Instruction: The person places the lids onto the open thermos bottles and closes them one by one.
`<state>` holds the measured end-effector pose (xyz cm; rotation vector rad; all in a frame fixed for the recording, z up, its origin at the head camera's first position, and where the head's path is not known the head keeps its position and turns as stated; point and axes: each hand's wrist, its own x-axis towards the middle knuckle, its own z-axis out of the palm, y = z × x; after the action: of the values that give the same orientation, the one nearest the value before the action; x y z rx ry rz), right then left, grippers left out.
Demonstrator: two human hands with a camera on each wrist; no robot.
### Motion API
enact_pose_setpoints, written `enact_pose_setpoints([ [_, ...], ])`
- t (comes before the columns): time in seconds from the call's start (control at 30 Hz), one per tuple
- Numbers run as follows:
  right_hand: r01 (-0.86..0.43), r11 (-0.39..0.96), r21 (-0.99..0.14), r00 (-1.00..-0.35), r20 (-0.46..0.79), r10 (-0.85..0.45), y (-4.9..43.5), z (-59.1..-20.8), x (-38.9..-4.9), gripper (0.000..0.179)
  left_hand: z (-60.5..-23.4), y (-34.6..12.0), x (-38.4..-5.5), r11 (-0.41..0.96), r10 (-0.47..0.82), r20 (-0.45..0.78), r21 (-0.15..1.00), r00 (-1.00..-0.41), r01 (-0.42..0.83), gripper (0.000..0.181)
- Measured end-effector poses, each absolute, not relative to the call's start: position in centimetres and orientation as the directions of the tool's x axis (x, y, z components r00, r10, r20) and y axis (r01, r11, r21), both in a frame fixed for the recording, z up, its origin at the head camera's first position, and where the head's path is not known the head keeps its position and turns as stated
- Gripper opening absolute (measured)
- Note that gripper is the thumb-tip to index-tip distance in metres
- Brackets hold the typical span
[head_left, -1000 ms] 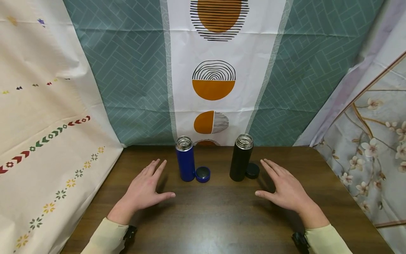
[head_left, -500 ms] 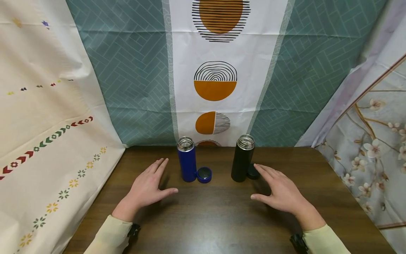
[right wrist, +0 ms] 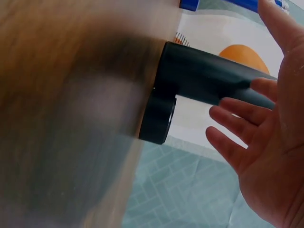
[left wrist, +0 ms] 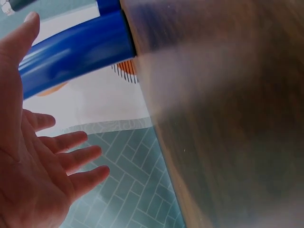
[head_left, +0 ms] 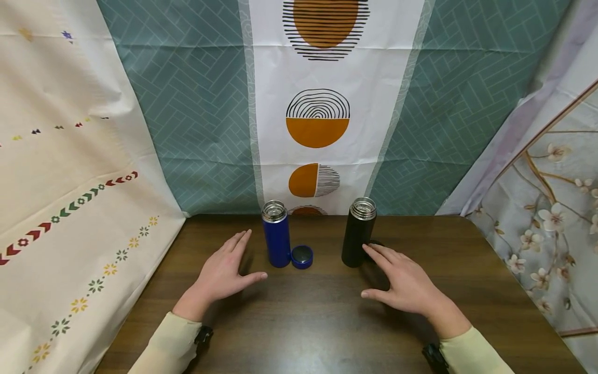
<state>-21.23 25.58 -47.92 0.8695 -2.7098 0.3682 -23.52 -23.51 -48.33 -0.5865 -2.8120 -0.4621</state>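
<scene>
A blue vacuum flask (head_left: 277,241) stands upright and uncapped on the brown table, its steel mouth showing. Its blue lid (head_left: 302,257) lies just right of its base. To the right stands a black vacuum flask (head_left: 357,239), uncapped too. The black lid (right wrist: 158,116) sits by that flask's foot and is mostly covered by a hand in the head view. My left hand (head_left: 223,272) hovers left of the blue flask, fingers spread and holding nothing. With fingers extended and thumb apart, my right hand (head_left: 404,280) is in front of the black flask, its fingertips overlapping the flask's lower side.
The wooden table (head_left: 308,322) ends at the back against a green and white patterned cloth (head_left: 201,130). A cream embroidered cloth (head_left: 84,208) hangs at the left and a floral cloth (head_left: 551,249) at the right.
My right hand has moved left toward the black flask and now covers most of its lid. The left hand has shifted slightly right toward the blue flask. Flasks and lids stay in place.
</scene>
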Motion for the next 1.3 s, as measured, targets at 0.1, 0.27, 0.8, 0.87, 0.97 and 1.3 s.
enact_pose_setpoints([
  [0.1, -0.597, 0.789, -0.146, -0.780, 0.337, -0.528, 25.2, -47.8, -21.2, 0.108, -48.4, -23.2, -23.6, 0.866, 0.347, 0.293, 0.265, -0.891, 0.424, 0.124],
  [0.27, -0.609, 0.780, -0.141, -0.769, 0.343, -0.539, 24.7, -47.7, -21.1, 0.108, -48.6, -22.9, -23.8, 0.862, 0.340, 0.295, 0.281, -0.893, 0.421, 0.123],
  [0.8, -0.697, 0.706, -0.129, -0.694, 0.369, -0.618, 22.2, -47.6, -20.6, 0.103, -48.4, -21.7, -24.2, 0.822, 0.300, 0.238, 0.426, -0.924, 0.377, 0.121],
  [0.87, -0.704, 0.698, -0.133, -0.690, 0.360, -0.628, 21.8, -47.6, -20.6, 0.103, -48.4, -21.6, -24.2, 0.813, 0.295, 0.237, 0.447, -0.926, 0.373, 0.121],
  [0.97, -0.712, 0.688, -0.142, -0.687, 0.342, -0.641, 21.2, -47.5, -20.7, 0.103, -48.5, -21.4, -24.4, 0.791, 0.282, 0.233, 0.492, -0.931, 0.363, 0.120],
  [1.3, -0.725, 0.664, -0.182, -0.686, 0.280, -0.672, 19.1, -47.5, -21.2, 0.102, -48.6, -20.9, -25.0, 0.720, 0.229, 0.218, 0.618, -0.949, 0.315, 0.117],
])
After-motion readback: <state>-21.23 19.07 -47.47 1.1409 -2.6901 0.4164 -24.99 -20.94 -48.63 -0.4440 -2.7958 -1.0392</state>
